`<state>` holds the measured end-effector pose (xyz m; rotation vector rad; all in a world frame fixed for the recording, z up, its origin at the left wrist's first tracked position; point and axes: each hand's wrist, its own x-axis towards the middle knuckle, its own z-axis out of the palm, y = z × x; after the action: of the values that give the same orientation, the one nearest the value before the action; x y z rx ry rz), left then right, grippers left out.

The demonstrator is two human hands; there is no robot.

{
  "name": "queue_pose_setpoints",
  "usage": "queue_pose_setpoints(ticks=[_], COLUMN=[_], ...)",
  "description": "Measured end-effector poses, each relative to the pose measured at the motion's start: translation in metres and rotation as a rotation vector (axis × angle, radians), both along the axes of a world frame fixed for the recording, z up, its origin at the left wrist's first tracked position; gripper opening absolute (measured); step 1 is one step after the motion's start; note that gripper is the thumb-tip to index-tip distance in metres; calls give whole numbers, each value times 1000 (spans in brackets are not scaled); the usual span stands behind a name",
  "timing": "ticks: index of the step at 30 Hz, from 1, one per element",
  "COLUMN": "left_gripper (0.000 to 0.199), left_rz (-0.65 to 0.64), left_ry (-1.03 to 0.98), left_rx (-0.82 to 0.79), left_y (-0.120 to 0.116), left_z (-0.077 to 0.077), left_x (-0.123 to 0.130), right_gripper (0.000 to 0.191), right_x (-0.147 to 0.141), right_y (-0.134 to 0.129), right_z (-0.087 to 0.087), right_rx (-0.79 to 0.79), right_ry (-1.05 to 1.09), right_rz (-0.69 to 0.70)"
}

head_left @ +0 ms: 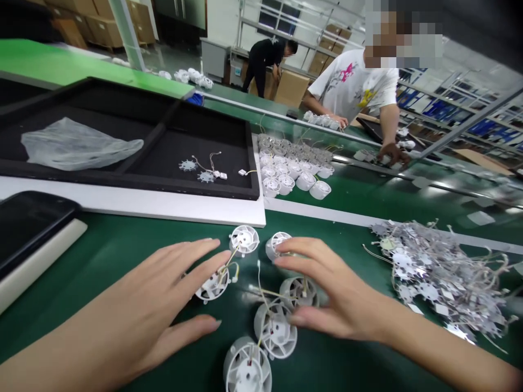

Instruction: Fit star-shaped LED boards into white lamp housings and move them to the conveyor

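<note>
Several white plastic lamp housings with ribbed, vented walls lie on the green bench mat [171,228], trailing thin wires. My left hand [134,305] is spread, its fingers over a wired housing [213,284] and close to another housing [244,240]. My right hand [330,288] arches above a housing [298,291], with fingertips by a further housing [277,245]. Two more housings [274,329] [246,366] lie nearer me, below that hand. Neither hand visibly grips anything.
To the right lies a tangled pile of star-shaped metal LED boards [433,277]. Ahead, a black divided tray [131,182] holds a plastic bag [77,144] and wired boards [196,170]. A phone [28,228] lies left. Rows of white housings [290,171] stand beyond, near a co-worker's hands [394,154].
</note>
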<state>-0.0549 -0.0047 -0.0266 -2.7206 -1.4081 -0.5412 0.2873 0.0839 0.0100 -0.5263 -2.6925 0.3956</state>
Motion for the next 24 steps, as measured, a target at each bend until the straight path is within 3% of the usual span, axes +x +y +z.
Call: queue_pose_setpoints(ticks=[3,6,8,11,13,19,24], left_gripper=[62,59,49,32,28,43,45], left_rz=[35,-157,-247,-233,-189,-21,114], left_ry=[-58,-57,5,41,-8,-50,-102], left_rx=[10,120,160,151,157,188,246], left_y=[-20,-32,-33,-28,-24,-4,17], left_z=[-2,1,3,4,2,-19,-35], left_x=[4,26,44,59,53,-14,-48], right_gripper=[98,128,135,126,115,92,96], right_x=[23,22,8,-21,-40,-86,-113], right_y=[-5,-6,-1,13,22,30,19], right_z=[-9,-26,-37,-46,-46,-43,-47], right_rx=[28,66,56,23,7,-65,-73], right_ry=[-65,-185,-190,-161,-155,-118,-37], right_rz=[2,53,85,119,121,27,11])
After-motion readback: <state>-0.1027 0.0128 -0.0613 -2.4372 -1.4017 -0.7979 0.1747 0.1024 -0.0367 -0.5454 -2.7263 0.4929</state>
